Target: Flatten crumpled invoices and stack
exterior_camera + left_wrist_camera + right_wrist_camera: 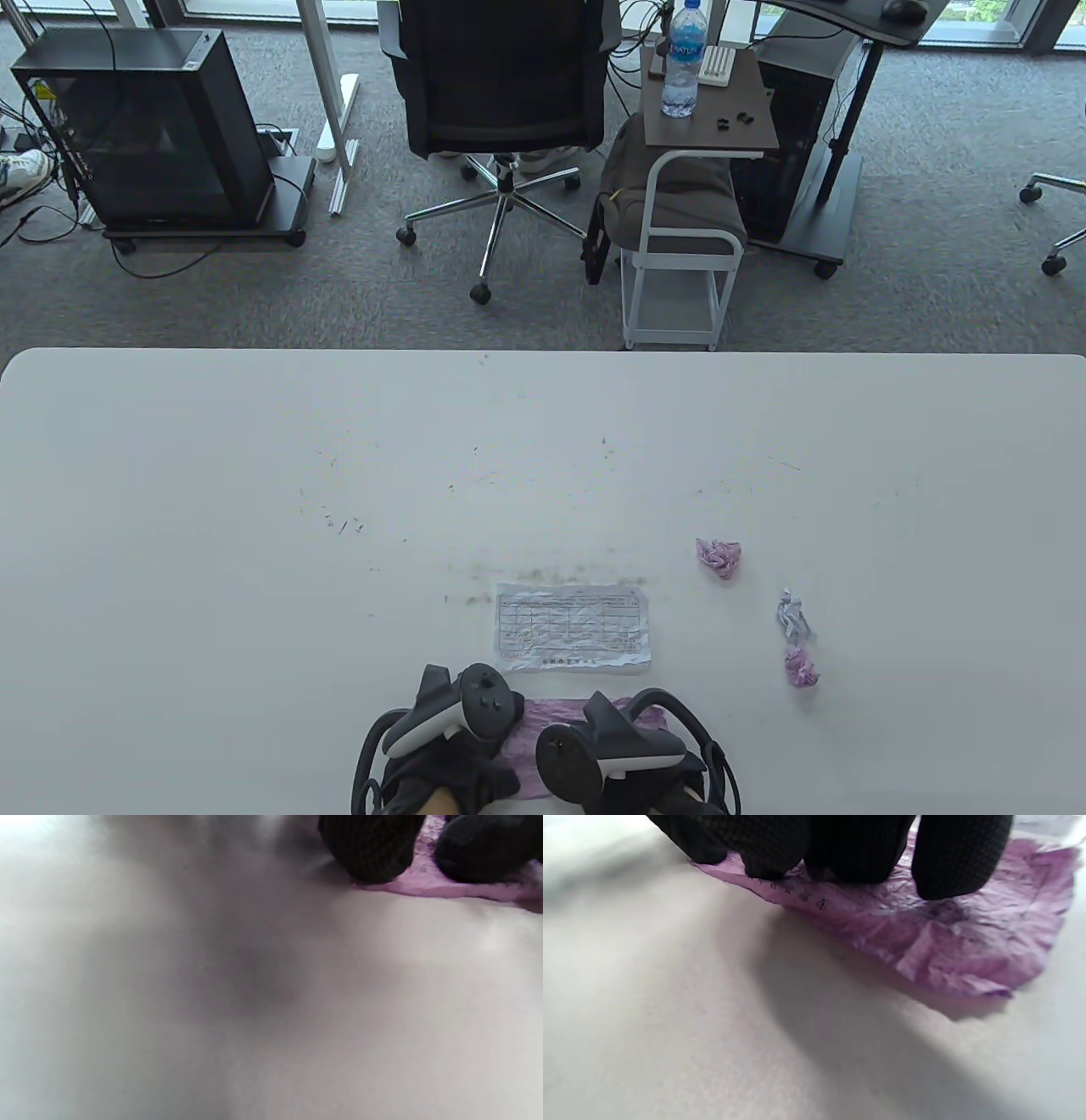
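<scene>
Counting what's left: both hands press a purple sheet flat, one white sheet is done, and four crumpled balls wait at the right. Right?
Not four: the table view shows three balls. The rest holds.

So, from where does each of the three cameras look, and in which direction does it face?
Table view: sits high, looks down over the white table to the office floor beyond; both hands enter at the bottom edge, left hand and right hand, on the pink invoice.
Left wrist view: sits low by the tabletop; blurred glove fingertips press the pink invoice at top right.
Right wrist view: sits low, faces along the table; fingers press the wrinkled pink invoice.
Shared: all three show the pink invoice.
</scene>
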`<state>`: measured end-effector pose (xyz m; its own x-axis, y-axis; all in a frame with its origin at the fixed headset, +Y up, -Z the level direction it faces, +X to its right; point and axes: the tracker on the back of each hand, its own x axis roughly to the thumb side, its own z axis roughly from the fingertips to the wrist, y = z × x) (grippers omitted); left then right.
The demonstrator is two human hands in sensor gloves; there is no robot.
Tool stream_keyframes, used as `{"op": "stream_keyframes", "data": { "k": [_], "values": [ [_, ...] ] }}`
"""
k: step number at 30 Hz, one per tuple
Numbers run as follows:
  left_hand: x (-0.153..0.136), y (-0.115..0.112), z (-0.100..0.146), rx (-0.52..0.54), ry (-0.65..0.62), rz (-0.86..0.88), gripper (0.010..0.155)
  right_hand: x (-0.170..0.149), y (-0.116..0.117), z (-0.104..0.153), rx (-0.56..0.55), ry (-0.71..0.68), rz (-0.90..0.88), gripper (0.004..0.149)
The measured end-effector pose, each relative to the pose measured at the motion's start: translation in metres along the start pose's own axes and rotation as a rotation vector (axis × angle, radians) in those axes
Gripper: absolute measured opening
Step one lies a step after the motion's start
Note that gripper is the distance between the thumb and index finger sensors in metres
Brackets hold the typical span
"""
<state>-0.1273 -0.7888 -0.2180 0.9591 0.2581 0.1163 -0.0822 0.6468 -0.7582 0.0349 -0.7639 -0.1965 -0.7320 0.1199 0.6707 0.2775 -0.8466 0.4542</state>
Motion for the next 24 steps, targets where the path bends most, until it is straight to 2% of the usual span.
{"op": "stream_keyframes", "data": {
  "k": [3,8,14,16,18,20,22,24],
  "values": [
    [0.0,0.0,0.0,-0.003,0.003,-0.001,0.078,-0.001,-0.002,0.001,0.007,0.014,0.032,0.04],
    [-0.001,0.001,0.0,-0.001,0.001,0.006,0.079,-0.015,-0.003,0.008,0.067,0.136,-0.02,0.035],
    [-0.002,0.001,0.0,-0.014,-0.005,0.007,0.083,-0.034,0.0,0.019,0.146,0.204,-0.129,0.032],
    [-0.002,0.001,0.0,-0.016,-0.01,0.007,0.083,-0.04,-0.002,0.023,0.11,0.206,-0.168,0.032],
    [-0.003,0.002,0.0,-0.018,-0.014,0.009,0.083,-0.045,-0.009,0.03,-0.018,0.172,-0.178,0.033],
    [-0.003,0.002,0.0,-0.02,-0.015,0.012,0.083,-0.045,-0.016,0.035,-0.22,0.15,-0.16,0.036],
    [-0.003,0.002,0.0,-0.022,-0.013,0.01,0.083,-0.039,-0.018,0.033,-0.332,0.095,-0.139,0.041],
    [-0.003,0.002,0.0,-0.023,-0.017,0.011,0.083,-0.026,-0.015,0.024,-0.365,0.017,-0.111,0.044]
  ]
}}
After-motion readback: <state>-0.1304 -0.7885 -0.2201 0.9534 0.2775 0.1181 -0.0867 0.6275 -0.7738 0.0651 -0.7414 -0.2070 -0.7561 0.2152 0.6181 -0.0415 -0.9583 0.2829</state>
